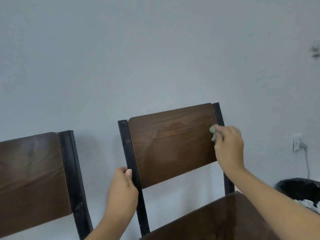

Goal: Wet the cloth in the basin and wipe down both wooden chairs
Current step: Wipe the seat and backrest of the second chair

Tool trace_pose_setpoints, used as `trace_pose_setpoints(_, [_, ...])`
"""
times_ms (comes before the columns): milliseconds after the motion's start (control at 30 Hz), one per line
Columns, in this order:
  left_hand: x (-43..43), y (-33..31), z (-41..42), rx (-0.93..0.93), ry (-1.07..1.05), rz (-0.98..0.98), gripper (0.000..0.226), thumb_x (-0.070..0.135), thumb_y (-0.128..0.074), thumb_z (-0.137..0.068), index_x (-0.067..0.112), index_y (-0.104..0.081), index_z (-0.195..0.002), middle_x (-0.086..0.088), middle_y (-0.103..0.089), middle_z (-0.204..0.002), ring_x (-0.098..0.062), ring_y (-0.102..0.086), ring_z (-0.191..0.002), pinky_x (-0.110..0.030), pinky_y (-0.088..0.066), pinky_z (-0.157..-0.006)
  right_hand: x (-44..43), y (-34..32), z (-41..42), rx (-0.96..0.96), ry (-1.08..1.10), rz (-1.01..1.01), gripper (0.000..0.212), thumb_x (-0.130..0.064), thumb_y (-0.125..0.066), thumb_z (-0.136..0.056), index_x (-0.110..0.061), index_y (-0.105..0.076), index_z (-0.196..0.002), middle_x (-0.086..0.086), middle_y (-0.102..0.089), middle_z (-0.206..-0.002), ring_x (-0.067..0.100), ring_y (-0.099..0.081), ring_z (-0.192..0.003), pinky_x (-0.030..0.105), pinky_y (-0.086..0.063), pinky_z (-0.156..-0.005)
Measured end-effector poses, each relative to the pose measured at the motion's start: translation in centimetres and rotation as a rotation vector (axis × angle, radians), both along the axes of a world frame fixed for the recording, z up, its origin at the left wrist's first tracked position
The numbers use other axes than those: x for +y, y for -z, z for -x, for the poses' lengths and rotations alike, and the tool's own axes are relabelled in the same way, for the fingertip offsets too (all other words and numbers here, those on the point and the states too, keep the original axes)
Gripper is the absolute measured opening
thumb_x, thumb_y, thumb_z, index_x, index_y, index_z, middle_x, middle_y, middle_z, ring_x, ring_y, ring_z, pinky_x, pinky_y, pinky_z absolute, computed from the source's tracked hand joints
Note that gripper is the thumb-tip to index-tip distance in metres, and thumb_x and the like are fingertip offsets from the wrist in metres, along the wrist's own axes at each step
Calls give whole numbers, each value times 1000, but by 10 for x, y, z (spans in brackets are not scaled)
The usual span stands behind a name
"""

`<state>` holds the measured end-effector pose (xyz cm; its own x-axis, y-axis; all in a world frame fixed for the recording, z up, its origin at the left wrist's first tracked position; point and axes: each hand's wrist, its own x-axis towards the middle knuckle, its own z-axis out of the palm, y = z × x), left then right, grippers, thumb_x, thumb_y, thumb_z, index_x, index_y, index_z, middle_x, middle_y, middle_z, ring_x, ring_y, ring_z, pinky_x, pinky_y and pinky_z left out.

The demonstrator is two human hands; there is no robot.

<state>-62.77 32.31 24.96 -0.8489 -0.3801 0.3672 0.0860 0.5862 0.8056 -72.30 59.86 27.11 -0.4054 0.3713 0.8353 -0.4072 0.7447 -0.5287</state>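
Two dark wooden chairs with black metal frames stand against a pale wall. The right chair (170, 144) faces me, its backrest showing a damp sheen in the middle. My right hand (228, 147) presses a bunched greenish cloth (213, 134) against the backrest's right edge. My left hand (123, 186) grips the right chair's left black upright just below the backrest's lower corner. Part of that chair's seat shows at the bottom right. The left chair (31, 179) shows only its backrest and one upright. The basin is out of sight.
A black-lined waste bin (299, 189) with white paper in it stands at the right, close to the chair seat. A wall socket (297, 142) with a plugged cable hangs above it. A narrow gap of wall separates the two chairs.
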Motion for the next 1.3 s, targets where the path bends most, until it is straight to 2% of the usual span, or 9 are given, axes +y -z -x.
trace_pose_setpoints(133, [0, 2, 4, 17, -29, 17, 30, 30, -28, -107, 12, -48, -122, -4, -61, -98, -20, -59, -89, -33, -46, -73, -76, -56, 0, 166, -81, 35, 27, 8, -56, -98, -9, -77, -100, 4, -68, -93, 20, -55, -95, 39, -53, -86])
trace_pose_setpoints(233, [-3, 2, 9, 19, -32, 18, 23, 27, -30, -107, 13, -47, -114, 0, -57, -88, -20, -57, -80, -36, -44, -70, -136, -12, -42, 307, -356, -517, 31, 7, -46, -104, -5, -75, -105, 7, -70, -96, 19, -53, -84, 30, -52, -78])
trace_pose_setpoints(300, [-4, 4, 13, 20, -55, 25, 27, 23, -35, -106, 7, -52, -120, -9, -63, -97, -31, -60, -92, -36, -42, -77, -121, 9, -54, 292, -416, -790, 38, -1, -37, -110, -4, -75, -110, 9, -73, -105, 18, -57, -84, 26, -55, -77])
trace_pose_setpoints(433, [-5, 5, 13, 31, -46, 6, 16, 22, -39, -105, 13, -52, -110, -9, -65, -101, -37, -63, -103, -37, -43, -81, -80, -54, -8, 180, -167, -255, 26, 9, -66, -94, -10, -75, -109, 2, -68, -95, 11, -49, -90, 40, -59, -80])
trace_pose_setpoints(500, [-5, 5, 12, 33, -27, -1, 20, 25, -37, -105, 13, -52, -112, -7, -66, -100, -29, -64, -97, -40, -48, -85, -112, -74, -7, 174, -181, -214, 25, 7, -65, -94, -8, -75, -111, 4, -69, -99, 17, -55, -94, 41, -58, -84])
trace_pose_setpoints(700, [-5, 3, 5, 114, 19, -7, 15, 21, -37, -105, 14, -50, -102, -4, -62, -86, -21, -61, -82, -41, -47, -76, -140, 4, -55, 387, -404, -887, 27, 7, -50, -103, 2, -74, -114, 16, -74, -111, 27, -65, -85, 34, -57, -83])
trace_pose_setpoints(933, [-5, 4, 4, 58, 2, 12, 15, 26, -32, -107, 17, -44, -110, -5, -59, -93, -23, -56, -87, -35, -39, -75, -183, -56, -26, 396, -338, -503, 38, 16, -70, -83, 1, -73, -118, 13, -74, -109, 28, -63, -94, 34, -56, -91])
trace_pose_setpoints(1100, [-5, 6, 8, 69, 25, 13, 19, 24, -34, -106, 11, -48, -108, -6, -59, -84, -34, -60, -85, -44, -46, -77, -77, -69, 10, 190, -70, -199, 36, 12, -66, -91, -13, -74, -115, 1, -69, -99, 18, -55, -99, 30, -55, -86])
trace_pose_setpoints(1300, [1, 5, -1, 62, 33, 9, 19, 27, -30, -106, 14, -43, -110, -4, -57, -83, -27, -56, -79, -40, -40, -71, -1, -65, 34, 105, 68, 33, 31, 9, -60, -98, -11, -77, -114, 9, -70, -99, 27, -54, -101, 40, -56, -81])
